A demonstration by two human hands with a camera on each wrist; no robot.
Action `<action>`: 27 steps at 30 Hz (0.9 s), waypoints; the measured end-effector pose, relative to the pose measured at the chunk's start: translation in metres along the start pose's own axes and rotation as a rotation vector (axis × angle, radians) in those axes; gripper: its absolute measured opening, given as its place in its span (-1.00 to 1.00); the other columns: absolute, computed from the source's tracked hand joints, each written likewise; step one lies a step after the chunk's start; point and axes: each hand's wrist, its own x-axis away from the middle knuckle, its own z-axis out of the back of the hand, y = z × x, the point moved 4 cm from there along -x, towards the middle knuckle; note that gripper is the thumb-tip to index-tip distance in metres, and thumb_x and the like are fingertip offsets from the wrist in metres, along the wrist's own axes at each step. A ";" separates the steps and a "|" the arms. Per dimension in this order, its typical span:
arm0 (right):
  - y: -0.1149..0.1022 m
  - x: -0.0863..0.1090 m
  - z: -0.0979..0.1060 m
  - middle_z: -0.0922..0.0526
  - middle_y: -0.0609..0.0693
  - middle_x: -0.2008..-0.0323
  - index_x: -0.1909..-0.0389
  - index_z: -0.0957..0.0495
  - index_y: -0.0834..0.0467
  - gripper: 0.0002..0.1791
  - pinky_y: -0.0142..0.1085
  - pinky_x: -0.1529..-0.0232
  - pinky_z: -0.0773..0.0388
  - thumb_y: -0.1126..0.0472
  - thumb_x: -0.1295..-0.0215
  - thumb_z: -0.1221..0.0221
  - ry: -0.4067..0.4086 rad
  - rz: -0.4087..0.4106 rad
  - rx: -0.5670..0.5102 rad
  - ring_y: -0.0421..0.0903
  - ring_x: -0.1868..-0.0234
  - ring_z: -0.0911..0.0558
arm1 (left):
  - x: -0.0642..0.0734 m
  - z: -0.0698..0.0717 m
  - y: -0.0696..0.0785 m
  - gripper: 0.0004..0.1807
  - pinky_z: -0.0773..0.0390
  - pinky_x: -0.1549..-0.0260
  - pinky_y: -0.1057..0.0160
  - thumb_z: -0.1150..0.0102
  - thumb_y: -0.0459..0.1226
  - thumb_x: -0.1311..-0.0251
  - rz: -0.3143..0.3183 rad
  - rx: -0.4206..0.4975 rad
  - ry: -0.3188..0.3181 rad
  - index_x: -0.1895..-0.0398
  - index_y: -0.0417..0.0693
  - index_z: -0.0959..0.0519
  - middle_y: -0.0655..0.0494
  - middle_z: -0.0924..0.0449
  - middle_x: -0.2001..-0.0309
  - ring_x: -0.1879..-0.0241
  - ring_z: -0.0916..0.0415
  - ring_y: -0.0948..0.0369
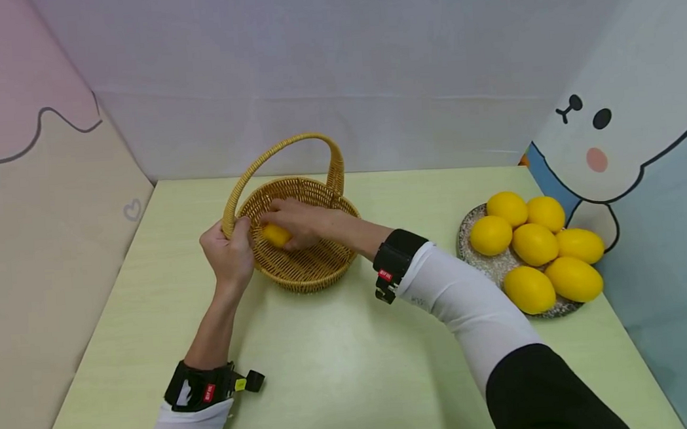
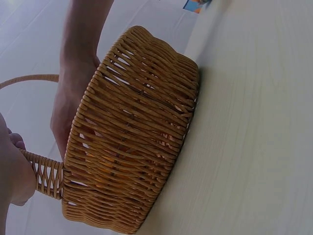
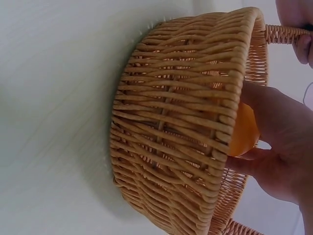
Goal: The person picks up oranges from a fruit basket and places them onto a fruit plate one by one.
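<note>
A round wicker basket (image 1: pixel 309 283) with a tall arched handle (image 1: pixel 283 144) stands at the back middle of the table. My left hand (image 1: pixel 229 255) grips the handle low on its left side, just above the rim. Inside the basket, my right hand (image 1: pixel 298 222) holds a yellow lemon (image 1: pixel 276 236) near the left wall. The right wrist view shows the thumb and fingers (image 3: pixel 264 105) around that lemon (image 3: pixel 245 131), partly hidden by the woven rim. From the left wrist, the basket's side (image 2: pixel 132 127) covers most of the right hand.
On the right of the table, a speckled grey plate (image 1: pixel 491 266) bears several lemons (image 1: pixel 534 244). A pale wall (image 1: pixel 323 78) rises behind the table (image 1: pixel 329 366), and printed panels (image 1: pixel 665 254) flank it on both sides.
</note>
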 end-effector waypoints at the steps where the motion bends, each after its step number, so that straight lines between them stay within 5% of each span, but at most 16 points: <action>1: 0.001 0.001 0.001 -0.35 0.04 -0.33 -0.52 -0.30 -0.01 -0.22 -0.26 -0.20 -0.45 0.02 -0.32 -0.36 0.008 -0.006 -0.009 -0.08 -0.20 -0.38 | 0.000 0.000 0.000 -0.56 -0.03 0.93 0.54 -0.03 -0.55 -0.29 0.000 0.000 -0.002 0.81 -0.28 -0.33 0.36 -0.28 0.86 0.89 -0.11 0.42; 16: 0.011 0.033 0.021 -0.37 0.02 -0.34 -0.44 -0.39 -0.02 -0.25 -0.28 -0.23 -0.43 -0.02 -0.24 -0.37 0.194 0.012 -0.135 -0.10 -0.24 -0.36 | 0.000 0.000 0.003 -0.51 -0.07 0.94 0.51 -0.03 -0.57 -0.27 0.012 0.028 0.005 0.84 -0.11 -0.34 0.32 -0.26 0.88 0.89 -0.12 0.38; 27: 0.021 0.083 0.037 -0.43 0.05 -0.28 -0.35 -0.49 0.11 -0.32 -0.18 -0.18 -0.47 0.04 -0.21 -0.38 0.403 0.095 -0.230 -0.06 -0.21 -0.39 | -0.001 0.000 0.001 -0.47 -0.04 0.95 0.52 -0.01 -0.59 -0.25 -0.013 0.019 0.008 0.86 -0.05 -0.31 0.34 -0.23 0.89 0.90 -0.09 0.41</action>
